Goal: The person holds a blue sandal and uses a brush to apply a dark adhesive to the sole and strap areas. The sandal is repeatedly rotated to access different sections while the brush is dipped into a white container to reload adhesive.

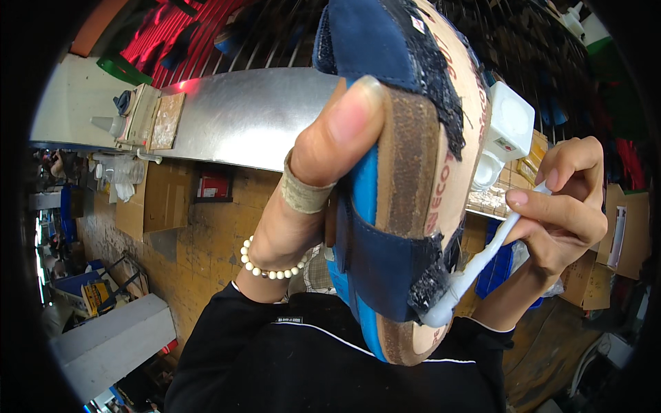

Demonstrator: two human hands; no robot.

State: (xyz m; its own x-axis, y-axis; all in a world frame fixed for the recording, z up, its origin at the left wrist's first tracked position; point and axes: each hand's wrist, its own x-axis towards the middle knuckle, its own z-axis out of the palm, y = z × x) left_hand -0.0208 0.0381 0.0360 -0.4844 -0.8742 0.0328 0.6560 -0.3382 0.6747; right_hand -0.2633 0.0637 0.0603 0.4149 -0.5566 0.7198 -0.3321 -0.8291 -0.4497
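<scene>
A sandal [407, 168] with navy straps, a blue inner edge and a brown cork-like side stands on end close in front of me. My left hand [327, 148] grips it, thumb pressed on the side; the other fingers are hidden behind it. Tan tape wraps the thumb's base. The pale underside faces right, with frayed black strap ends [428, 292] folded onto it. Between the thumb and fingers of my right hand [568, 199] is a thin white stick [497, 241], thickly coated with white paste. Its lower tip touches the sandal's underside beside the lower strap end.
Behind the sandal runs a shiny metal worktop [241, 113]. A white square plastic container [511, 120] stands beyond it at right. Cardboard boxes [165, 196] sit on the floor at left, others [592, 279] at right. Dark racks line the back.
</scene>
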